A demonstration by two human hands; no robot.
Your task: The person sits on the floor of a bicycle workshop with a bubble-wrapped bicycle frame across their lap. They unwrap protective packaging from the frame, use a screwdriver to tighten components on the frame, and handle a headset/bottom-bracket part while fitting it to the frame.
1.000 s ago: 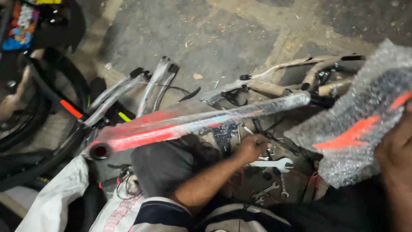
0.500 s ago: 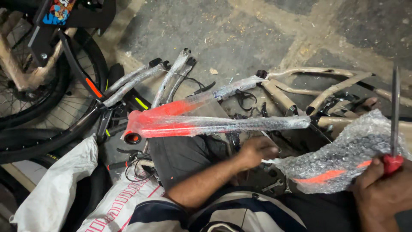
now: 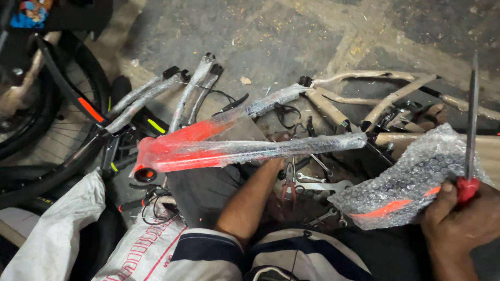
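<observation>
while the view is steadier now than half a second ago, the red bicycle frame wrapped in clear plastic lies across the person's lap, its red end with the round tube opening pointing to the left and its thinner tubes running to the right. one second ago the frame sat higher and closer to the camera, and the bubble wrap covered much of the right side; now the frame is lower and the piece of bubble wrap is pulled away from it, held near the right edge of the view.

the right hand is closed around two things together: a tool with a red handle and a long thin blade that points straight up, and the edge of the bubble wrap, which has an orange strip on it. this suggests, as i judge it, that the wrapping is being cut off the frame piece by piece, and much plastic is left on the tubes.

the left hand reaches forward under the frame's lower tube, touching it; the fingers are hidden behind the tube, so i cannot tell if they are curled or spread.

below the frame some pliers and a spanner lie on the ground. paper-wrapped tubes lie at the upper right, a bicycle wheel stands at the left, and a white sack lies at the lower left.
</observation>
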